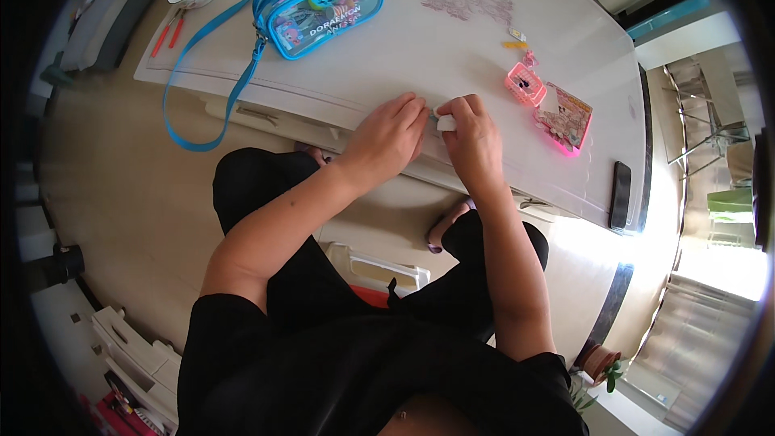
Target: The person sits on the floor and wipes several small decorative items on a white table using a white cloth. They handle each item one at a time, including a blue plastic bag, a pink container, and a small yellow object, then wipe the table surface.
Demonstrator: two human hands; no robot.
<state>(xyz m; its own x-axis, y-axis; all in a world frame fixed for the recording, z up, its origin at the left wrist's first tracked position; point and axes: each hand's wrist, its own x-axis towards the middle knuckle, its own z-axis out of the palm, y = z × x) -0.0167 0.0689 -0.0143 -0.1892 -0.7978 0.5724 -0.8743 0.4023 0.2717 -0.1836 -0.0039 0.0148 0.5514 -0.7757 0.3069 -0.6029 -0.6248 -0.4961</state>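
White table (347,73), blue bag (329,19), pink basket (525,85), phone (620,195)

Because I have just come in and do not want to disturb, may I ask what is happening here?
A person sits at a white table, both hands near its edge. The right hand pinches a small white piece. The left hand is close beside it; whether it holds anything is hidden. The blue bag, pink basket and black phone are on the table, untouched.
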